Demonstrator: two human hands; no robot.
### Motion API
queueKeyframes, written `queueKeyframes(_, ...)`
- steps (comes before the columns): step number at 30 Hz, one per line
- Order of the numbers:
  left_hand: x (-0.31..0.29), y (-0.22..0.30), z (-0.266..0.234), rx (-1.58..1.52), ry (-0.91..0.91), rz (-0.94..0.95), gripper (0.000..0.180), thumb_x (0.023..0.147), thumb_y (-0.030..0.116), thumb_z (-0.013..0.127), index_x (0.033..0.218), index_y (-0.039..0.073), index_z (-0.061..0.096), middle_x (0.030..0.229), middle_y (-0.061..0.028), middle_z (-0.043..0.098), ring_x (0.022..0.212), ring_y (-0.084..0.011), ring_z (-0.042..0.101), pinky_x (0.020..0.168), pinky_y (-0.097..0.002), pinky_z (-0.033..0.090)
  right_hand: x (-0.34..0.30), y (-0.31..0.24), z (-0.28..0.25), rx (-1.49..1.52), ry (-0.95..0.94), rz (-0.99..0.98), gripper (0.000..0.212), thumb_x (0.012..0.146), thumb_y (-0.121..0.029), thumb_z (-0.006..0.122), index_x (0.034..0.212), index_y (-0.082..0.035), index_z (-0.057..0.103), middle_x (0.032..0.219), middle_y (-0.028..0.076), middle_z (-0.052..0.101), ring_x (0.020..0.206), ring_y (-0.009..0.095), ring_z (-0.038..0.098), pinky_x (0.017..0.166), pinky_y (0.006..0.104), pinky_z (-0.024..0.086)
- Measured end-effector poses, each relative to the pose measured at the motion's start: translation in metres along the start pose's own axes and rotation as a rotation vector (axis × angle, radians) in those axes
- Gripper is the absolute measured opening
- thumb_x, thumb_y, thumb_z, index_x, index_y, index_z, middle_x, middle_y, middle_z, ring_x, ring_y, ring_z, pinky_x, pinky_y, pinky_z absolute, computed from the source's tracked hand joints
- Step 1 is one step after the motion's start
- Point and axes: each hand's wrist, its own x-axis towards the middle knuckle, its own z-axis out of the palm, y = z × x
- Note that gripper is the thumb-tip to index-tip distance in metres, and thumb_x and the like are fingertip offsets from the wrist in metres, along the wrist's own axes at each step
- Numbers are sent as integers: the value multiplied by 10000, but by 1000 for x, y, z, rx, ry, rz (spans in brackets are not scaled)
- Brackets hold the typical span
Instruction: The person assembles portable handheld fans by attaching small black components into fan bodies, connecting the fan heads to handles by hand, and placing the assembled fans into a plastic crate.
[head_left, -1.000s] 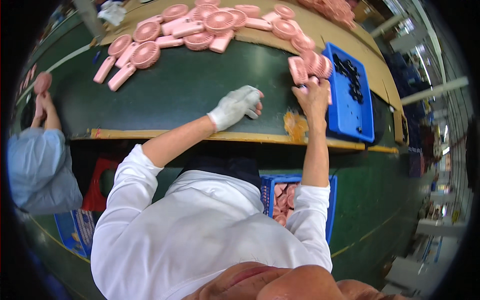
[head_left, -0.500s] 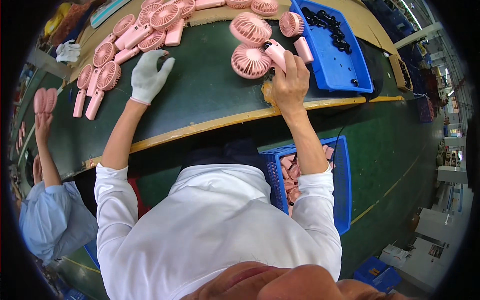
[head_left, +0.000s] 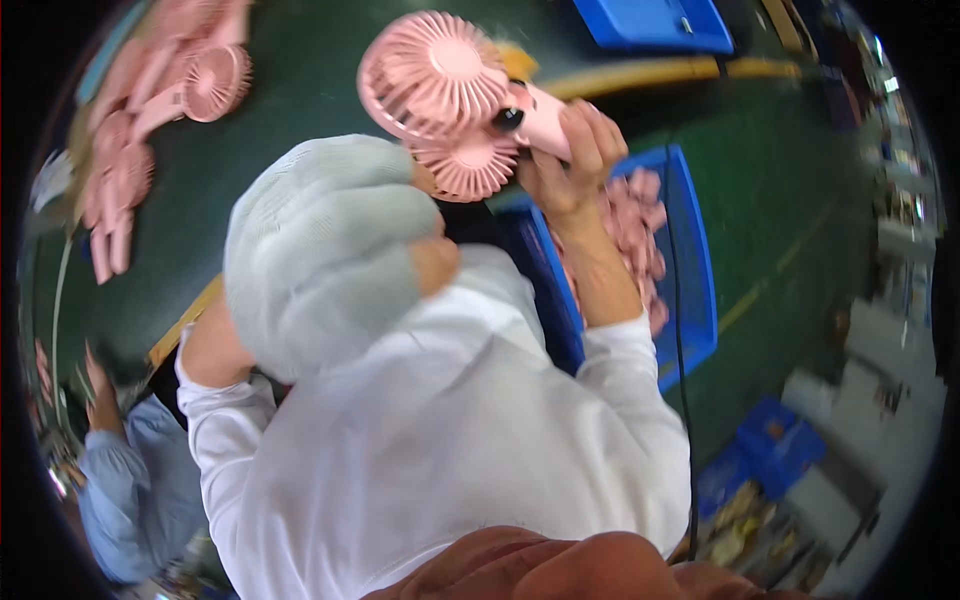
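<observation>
My right hand [head_left: 585,155] is wrapped round the pale pink handle of a handheld fan [head_left: 540,120], held up over the table's front edge. Two round slatted heads show at its far end; whether they belong to one fan or two I cannot tell. A small round black part [head_left: 508,118] sits by the base of the heads. My left hand [head_left: 330,250], in a white glove with bare fingertips, is raised close to the camera, left of the fan heads. Its fingers are curled together, and anything inside them is hidden.
More pink fans [head_left: 213,85] lie on the dark green table at the left. A blue tray [head_left: 650,25] is at the far right. Below my right forearm stands a blue crate [head_left: 700,270] of pink parts, with a black cord beside it. Another person's blue sleeve [head_left: 110,480] shows at left.
My left hand has come up from beside the fan pile to near the camera, its fingers now curled. My right hand has brought the fan nearer. The view has shifted.
</observation>
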Motion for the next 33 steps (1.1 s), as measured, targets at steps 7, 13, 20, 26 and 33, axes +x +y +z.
queueKeyframes(7,64,102,29,31,-361,-295,395,512,48,651,899,17,581,833,-95,580,765,-298,612,633,-404,524,-71,-57,-91,-32,-258,416,321,551,-52,658,871,-59,638,1095,157,555,966,344,556,798,435,425)
queueKeyframes(13,58,95,53,-62,-299,-82,278,546,97,655,813,55,593,770,-73,576,737,-275,614,599,-390,514,-160,-69,-166,-244,-598,758,361,615,-55,685,971,-16,647,1084,206,559,1018,384,522,829,475,407)
queueKeyframes(20,64,85,57,-59,-232,18,149,586,155,660,714,100,607,695,-46,572,705,-248,617,560,-375,503,-291,-23,-259,-737,-875,1004,344,683,-141,681,1003,-24,637,991,215,568,934,390,535,781,472,430)
queueKeyframes(26,54,43,69,97,-161,1,81,621,204,664,629,138,619,632,-24,568,677,-224,619,526,-361,493,-292,2,-298,-826,-907,1693,315,719,-160,667,996,-13,634,945,197,571,900,371,536,761,467,434)
queueKeyframes(33,-25,-88,9,831,163,-227,182,816,160,635,978,84,659,995,-88,656,934,-287,621,788,-377,505,-319,-36,-219,-475,-608,1144,269,797,-106,632,1000,69,613,962,234,625,894,355,590,831,431,478)
